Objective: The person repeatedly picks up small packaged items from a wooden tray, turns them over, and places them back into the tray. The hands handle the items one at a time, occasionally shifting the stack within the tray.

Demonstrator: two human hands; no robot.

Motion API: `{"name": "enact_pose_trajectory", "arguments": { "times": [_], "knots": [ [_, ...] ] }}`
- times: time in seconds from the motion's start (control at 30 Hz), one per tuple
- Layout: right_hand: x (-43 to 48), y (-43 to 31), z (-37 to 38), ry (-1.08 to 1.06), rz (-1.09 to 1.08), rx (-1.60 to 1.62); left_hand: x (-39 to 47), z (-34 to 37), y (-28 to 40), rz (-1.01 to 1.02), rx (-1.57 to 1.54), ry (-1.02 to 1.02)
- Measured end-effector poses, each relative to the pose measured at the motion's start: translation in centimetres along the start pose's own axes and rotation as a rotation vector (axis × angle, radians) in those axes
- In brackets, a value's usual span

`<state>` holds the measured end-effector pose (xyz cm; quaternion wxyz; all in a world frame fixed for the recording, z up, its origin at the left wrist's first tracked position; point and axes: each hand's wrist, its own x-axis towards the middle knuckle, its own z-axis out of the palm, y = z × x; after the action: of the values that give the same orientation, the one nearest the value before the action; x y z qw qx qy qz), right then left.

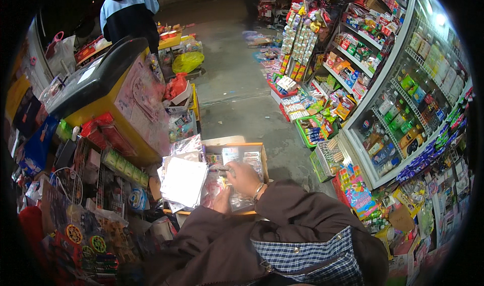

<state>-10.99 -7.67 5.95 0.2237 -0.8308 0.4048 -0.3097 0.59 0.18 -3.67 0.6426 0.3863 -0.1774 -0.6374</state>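
Observation:
Over a shallow wooden-edged box of packaged goods, both my hands are close together. My right hand, with a bracelet at the wrist, is closed around a small grey-brown object; its exact kind is unclear. Just below it is my left hand, its fingertips close to a small pale thing under the right hand. Whether the left hand grips anything is hidden. A stack of white papers lies on the left part of the box, beside my hands. Flat clear-wrapped packets fill the right part.
A yellow-sided cabinet with a black top stands to the left. Racks of snacks and a glass-door drinks fridge line the right. Baskets of goods sit on the floor. A person stands at the far left.

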Motion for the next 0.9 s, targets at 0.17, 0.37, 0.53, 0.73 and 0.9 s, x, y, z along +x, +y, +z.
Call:
{"name": "enact_pose_trajectory", "arguments": {
  "times": [0.17,0.37,0.53,0.73,0.9],
  "knots": [
    [-1.5,0.8,0.5,-0.002,-0.179,-0.049,1.0,-1.2,-0.3,0.062,0.020,0.037],
    [-4.5,-2.0,1.4,-0.157,-0.385,-0.221,1.8,-1.4,0.5,0.027,0.000,0.018],
    [-5.4,-2.7,0.2,-0.402,-0.420,0.165,2.1,-1.4,0.8,0.003,-0.015,-0.004],
    [-6.7,-1.1,-1.7,-0.307,-0.151,0.626,0.3,-0.4,2.2,-0.030,-0.071,-0.025],
    [-7.4,1.4,-5.1,-0.239,0.362,1.007,-1.4,2.5,3.5,-0.060,-0.108,0.028]
  ]
}}
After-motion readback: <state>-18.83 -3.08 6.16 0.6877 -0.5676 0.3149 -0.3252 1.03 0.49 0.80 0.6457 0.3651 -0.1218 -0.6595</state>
